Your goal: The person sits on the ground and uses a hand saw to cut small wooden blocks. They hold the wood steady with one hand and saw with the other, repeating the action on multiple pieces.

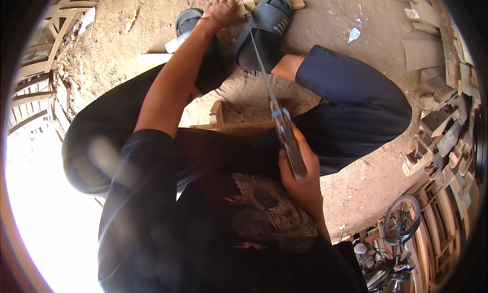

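Note:
My right hand [301, 173] is wrapped round the dark handle of a long-bladed tool [265, 79], which has a blue band where handle meets blade. The thin blade is seen nearly edge-on, so I cannot tell whether it is a saw or a knife. Its far end reaches the wooden strip [246, 7] on the ground. With fingers bent over, my left hand [220, 14] grips the strip's left part. My right sandal [272, 14] presses across the strip, whose right end sticks out beyond it. The left sandal [188, 21] is beside my left hand.
A pale wood piece [155, 58] lies left of my legs, and a small block [216, 112] between them. Stacked wood offcuts [442, 120] line the right side. A bicycle-like wheel [401, 219] and vehicle parts stand lower right. Wooden slats [35, 82] rise at the left.

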`<state>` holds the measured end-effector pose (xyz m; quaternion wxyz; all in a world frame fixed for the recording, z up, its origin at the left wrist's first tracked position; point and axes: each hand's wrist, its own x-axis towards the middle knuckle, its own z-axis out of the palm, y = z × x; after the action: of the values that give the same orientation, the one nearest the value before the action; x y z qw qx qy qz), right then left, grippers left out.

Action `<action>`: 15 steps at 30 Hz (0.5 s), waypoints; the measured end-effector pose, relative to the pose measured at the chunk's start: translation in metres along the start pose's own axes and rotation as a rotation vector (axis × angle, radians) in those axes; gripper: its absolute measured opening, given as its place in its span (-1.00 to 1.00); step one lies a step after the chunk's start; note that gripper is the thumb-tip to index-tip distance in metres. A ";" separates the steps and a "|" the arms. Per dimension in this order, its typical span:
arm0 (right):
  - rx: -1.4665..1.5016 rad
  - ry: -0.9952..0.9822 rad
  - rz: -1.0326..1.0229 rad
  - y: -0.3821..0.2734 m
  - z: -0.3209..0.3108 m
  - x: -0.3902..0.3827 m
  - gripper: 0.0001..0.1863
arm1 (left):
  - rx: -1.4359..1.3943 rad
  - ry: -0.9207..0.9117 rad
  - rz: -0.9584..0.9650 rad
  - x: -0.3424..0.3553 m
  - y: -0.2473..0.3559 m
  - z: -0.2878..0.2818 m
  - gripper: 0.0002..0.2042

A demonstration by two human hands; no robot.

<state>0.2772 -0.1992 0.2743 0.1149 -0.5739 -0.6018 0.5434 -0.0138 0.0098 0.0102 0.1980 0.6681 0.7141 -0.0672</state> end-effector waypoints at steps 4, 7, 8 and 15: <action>0.017 0.045 -0.065 0.011 0.003 0.009 -0.40 | -0.012 0.008 0.032 -0.001 0.002 0.003 -0.26; 0.000 0.037 -0.021 0.002 0.001 -0.012 -0.43 | 0.017 0.019 0.063 0.005 -0.008 0.011 -0.28; 0.047 -0.024 0.039 -0.006 0.000 -0.008 -0.44 | 0.037 0.031 0.084 0.013 -0.023 0.021 -0.29; 0.027 -0.011 0.083 -0.005 0.003 0.000 -0.45 | -0.039 0.015 0.099 0.005 -0.012 0.008 -0.38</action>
<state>0.2723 -0.1997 0.2766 0.0966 -0.5937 -0.5706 0.5591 -0.0236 0.0100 -0.0009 0.2086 0.6990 0.6829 -0.0383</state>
